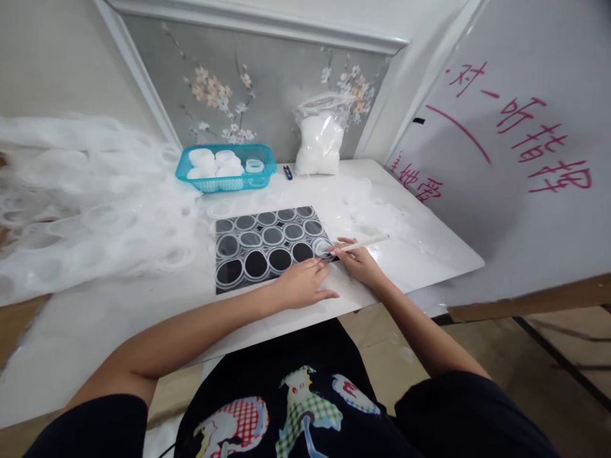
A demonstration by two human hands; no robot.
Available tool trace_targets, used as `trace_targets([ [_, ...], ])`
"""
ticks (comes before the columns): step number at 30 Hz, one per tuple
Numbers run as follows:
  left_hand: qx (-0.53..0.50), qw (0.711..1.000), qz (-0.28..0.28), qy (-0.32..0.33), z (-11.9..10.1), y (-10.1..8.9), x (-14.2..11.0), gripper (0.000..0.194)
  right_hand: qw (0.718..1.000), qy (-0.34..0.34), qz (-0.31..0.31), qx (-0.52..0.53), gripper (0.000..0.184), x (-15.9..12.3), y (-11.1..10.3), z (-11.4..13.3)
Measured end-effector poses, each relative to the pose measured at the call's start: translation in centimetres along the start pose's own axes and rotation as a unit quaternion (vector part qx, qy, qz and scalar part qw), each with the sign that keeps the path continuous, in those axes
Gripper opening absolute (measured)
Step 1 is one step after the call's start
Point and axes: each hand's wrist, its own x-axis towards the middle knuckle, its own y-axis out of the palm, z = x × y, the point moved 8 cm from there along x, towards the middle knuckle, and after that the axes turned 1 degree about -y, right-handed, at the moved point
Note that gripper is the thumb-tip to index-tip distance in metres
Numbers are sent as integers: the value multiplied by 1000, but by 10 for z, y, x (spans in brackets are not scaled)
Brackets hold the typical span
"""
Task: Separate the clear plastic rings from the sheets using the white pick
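Black rectangular sheet (260,251), one: lying flat on the white, smooth-topped worktop (405,235), in front of the person and partly under the fingers; its surface is carrying fifteen pale-rimmed round and oval shapes in three rows of five, the nearest right one showing whitish inside.

Hands, two. Left hand (303,285): reaching in from the left, palm down, resting its fingers at the sheet's near right edge, the fingers lying close together and the thumb standing apart. Right hand (357,261): coming in from the right, pinching a slim, off-white, stick-shaped tool (365,244) near its lower end; the tool is slanting up to the right, its tip pointing at the sheet's right end.

Turquoise plastic basket (224,184), one, openwork-sided: standing behind the sheet, holding at least four white rounded pieces (202,159) and translucent rings (254,165), their number unclear.

Clear plastic bag (319,137), one: standing upright, bulging with white contents. Small dark-blue implement (287,172), one: lying between basket and bag.

Sheer white material (95,216), patterned with rounds: spreading over the left side, its pieces too blurred for counting.
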Motion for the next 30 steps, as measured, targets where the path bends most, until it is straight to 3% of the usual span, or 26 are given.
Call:
trace_targets([
  [6, 9, 996, -83, 14, -3, 5, -2, 68, 1000, 6, 12, -12, 35, -2, 3, -3],
  [16, -21, 997, -64, -22, 2, 2, 4, 66, 998, -27, 10, -62, 33, -5, 3, 0],
  [19, -83, 995, -14, -49, 7, 2, 4, 74, 983, -103, 6, -155, 27, -13, 7, 16],
  [22, -126, 989, 37, -66, 10, -1, 6, 91, 940, -223, 31, -257, 25, -20, 17, 37],
  [24, -146, 983, 72, -79, 13, -3, 8, 95, 916, -262, 43, -302, 26, -13, 17, 40],
  [25, -157, 980, 90, -86, 15, -4, 9, 93, 911, -259, 34, -320, 26, -3, 11, 38],
  [27, -180, 971, 118, -101, 18, -6, 11, 88, 913, -205, -45, -349, 27, 25, -19, 29],
  [30, -213, 960, 144, -107, 22, -8, 8, 83, 897, -28, -240, -370, 34, 60, -86, 8],
])
